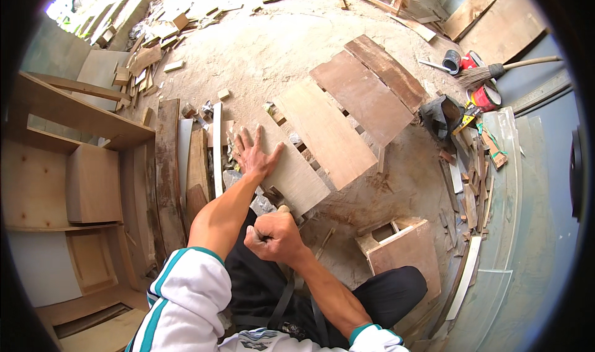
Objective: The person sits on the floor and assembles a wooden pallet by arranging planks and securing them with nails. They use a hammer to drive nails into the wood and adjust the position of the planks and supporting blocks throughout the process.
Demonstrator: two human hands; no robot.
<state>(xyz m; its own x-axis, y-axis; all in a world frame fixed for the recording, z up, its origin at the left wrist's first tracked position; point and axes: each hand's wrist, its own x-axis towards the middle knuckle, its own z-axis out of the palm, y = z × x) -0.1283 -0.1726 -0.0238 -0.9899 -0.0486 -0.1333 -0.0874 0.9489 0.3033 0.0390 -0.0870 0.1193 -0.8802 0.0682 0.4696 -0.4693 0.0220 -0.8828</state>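
My left hand (253,157) lies flat with its fingers spread on a narrow pale plywood board (292,177). My right hand (274,235) is curled into a fist over my lap, near that board's close end. Whatever the fist may hold is hidden; a small pale tip shows at its top edge. Beyond the narrow board, a wider light plywood panel (326,135), a reddish-brown panel (365,95) and a rough brown plank (387,67) lie side by side, with gaps between some of them.
Left stands an unfinished wooden cabinet (93,181) beside upright-lying planks (168,172). A wooden box (406,256) sits by my right knee. At right are a broom (483,74), paint cans (483,96), a black bucket (442,118), scrap wood (472,191) and glass sheets (524,228).
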